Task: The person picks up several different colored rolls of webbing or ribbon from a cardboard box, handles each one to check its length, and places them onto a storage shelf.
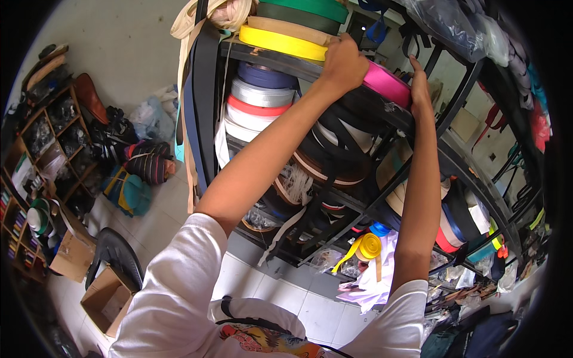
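I am standing in what looks like the storeroom of a workshop or shop: coloured rolls of webbing are filling a black rack, loose straps are hanging at its side, bagged goods are crowding wooden cubbyholes, and cardboard boxes are sitting on a tiled floor.

No readable text, label, number or sign is showing in this view. The colourful print on the person's white shirt is displaying no words that can be made out. The yellow roll and the pink roll are bearing no legible marks, and the cardboard boxes are presenting nothing readable.
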A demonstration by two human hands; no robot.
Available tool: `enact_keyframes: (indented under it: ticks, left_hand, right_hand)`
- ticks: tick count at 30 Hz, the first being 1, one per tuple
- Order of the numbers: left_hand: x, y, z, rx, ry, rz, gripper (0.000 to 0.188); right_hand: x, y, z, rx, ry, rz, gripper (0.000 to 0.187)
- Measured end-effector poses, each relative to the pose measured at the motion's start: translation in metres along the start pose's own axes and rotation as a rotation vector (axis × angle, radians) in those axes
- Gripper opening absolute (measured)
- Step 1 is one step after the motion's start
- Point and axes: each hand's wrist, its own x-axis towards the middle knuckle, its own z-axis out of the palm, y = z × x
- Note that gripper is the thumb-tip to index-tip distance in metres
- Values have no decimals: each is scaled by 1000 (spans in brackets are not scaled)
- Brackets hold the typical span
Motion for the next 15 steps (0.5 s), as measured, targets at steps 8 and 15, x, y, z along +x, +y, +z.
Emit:
enact_keyframes:
  ticks: [8, 15]
  left_hand:
    - [8, 16, 0, -149, -126, -188, 39]
    - [20, 9, 14, -154, -357, -219, 38]
  right_hand:
    - [16, 5, -14, -270, 101, -25, 86]
    - [33, 12, -18, -409, 170, 22, 85]
